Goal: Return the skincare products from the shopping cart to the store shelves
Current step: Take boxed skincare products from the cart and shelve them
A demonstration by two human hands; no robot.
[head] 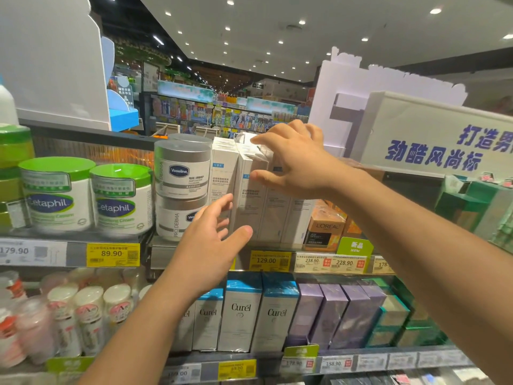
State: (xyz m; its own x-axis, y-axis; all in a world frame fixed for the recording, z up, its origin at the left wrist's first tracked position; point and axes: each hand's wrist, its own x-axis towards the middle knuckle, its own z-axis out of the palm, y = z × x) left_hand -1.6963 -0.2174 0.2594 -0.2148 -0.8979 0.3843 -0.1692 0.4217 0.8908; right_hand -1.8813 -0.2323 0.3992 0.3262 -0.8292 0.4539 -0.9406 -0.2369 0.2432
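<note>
Nearest the camera, two bare forearms reach up from the bottom edge toward a shelf unit. The right forearm crosses from the lower right, and the right hand (294, 159) sits at the top of a row of tall white skincare boxes (251, 195) on the upper shelf (194, 252). Its fingers (277, 138) curl over the top of one box while the thumb presses that box's front face, so the box is pinched between them. A clear wrapping shows at the box top under the fingertips.

The left hand (211, 240) hovers lower, in front of the base of the same row. Its fingers are spread and relaxed, holding nothing; whether the fingertips touch the box fronts cannot be told.

Left of the white boxes, two grey-lidded Vaseline jars (181, 170) are stacked one on the other, and further left stand two green-lidded Cetaphil tubs (120, 200). Right of the white boxes is an orange L'Oreal box (323, 227). Yellow and white price tags (270, 261) run along the shelf edge.

On the lower shelf (361, 358), Curél boxes (240, 312) with blue tops stand below the hands, purple boxes (330, 312) to their right, and white bottles with red labels (88, 315) to the left. A white sign with blue characters (433, 137) hangs at the upper right.
</note>
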